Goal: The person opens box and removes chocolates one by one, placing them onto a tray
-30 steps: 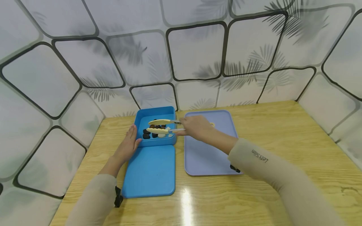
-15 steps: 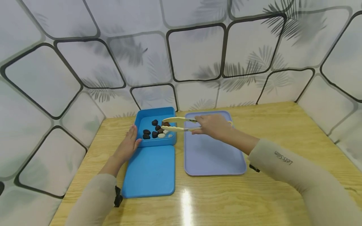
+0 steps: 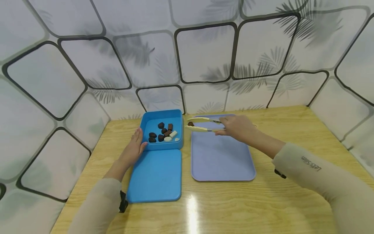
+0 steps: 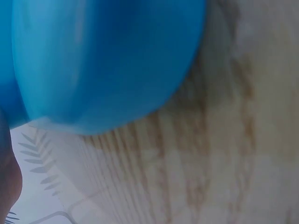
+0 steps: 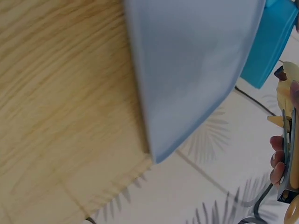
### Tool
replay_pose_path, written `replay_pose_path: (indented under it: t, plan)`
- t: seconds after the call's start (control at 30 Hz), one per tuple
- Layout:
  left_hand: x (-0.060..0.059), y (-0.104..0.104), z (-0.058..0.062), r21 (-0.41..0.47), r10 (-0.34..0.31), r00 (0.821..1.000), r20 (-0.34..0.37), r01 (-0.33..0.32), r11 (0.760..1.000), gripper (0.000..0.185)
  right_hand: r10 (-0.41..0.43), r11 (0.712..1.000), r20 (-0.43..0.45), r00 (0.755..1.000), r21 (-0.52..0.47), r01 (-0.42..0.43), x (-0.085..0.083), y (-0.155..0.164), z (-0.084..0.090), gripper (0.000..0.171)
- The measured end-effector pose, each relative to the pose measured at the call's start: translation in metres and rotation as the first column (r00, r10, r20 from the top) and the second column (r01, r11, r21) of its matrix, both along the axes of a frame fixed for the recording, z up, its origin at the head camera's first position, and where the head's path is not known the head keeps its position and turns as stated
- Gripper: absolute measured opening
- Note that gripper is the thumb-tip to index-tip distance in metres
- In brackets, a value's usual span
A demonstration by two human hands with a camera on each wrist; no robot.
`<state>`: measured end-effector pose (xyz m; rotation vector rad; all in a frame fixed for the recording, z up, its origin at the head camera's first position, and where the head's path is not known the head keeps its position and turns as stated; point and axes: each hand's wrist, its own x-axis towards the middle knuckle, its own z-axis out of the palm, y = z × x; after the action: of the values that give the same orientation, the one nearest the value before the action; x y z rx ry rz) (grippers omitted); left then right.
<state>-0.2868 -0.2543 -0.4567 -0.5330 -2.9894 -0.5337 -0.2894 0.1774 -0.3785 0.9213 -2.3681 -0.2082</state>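
Note:
My right hand (image 3: 238, 127) grips a pair of tongs (image 3: 197, 129) with cream tips and metal arms, held above the far left of the lavender tray (image 3: 223, 165). Between the tips sits a small dark brown piece (image 3: 191, 124) that looks like chocolate. The right wrist view also shows the tongs (image 5: 286, 140) with the dark piece (image 5: 280, 73) at their end. My left hand (image 3: 132, 150) rests its straight fingers against the left wall of the blue box (image 3: 162, 147). Inside lie several black, brown and white pieces (image 3: 167, 133), chocolate-like. The left wrist view shows the box (image 4: 135, 60) up close, blurred.
A flat blue lid (image 3: 155, 177) lies in front of the box on the wooden table (image 3: 222, 208). A patterned wall (image 3: 204, 58) borders the table at the back. Right of the lavender tray is bare wood.
My right hand has moved the tongs rightward out of the box to over the lavender tray's left edge, with a dark brown piece between the tips. The left hand stays put.

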Motion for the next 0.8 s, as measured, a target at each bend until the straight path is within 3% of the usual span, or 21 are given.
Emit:
replay_pose_path:
  t: [0.63,0.8]
  plan:
    - [0.000,0.000,-0.004,0.039,-0.005,1.000,-0.017,0.005,0.999,0.068,-0.139,0.990,0.027,0.990,0.012,0.139,-0.021,0.022,-0.036,0.057]
    - [0.000,0.001,-0.003,0.036,0.002,1.000,-0.009,-0.001,0.999,0.067,-0.176,0.984,0.098,0.979,0.023,0.175,-0.026,0.018,-0.042,0.054]
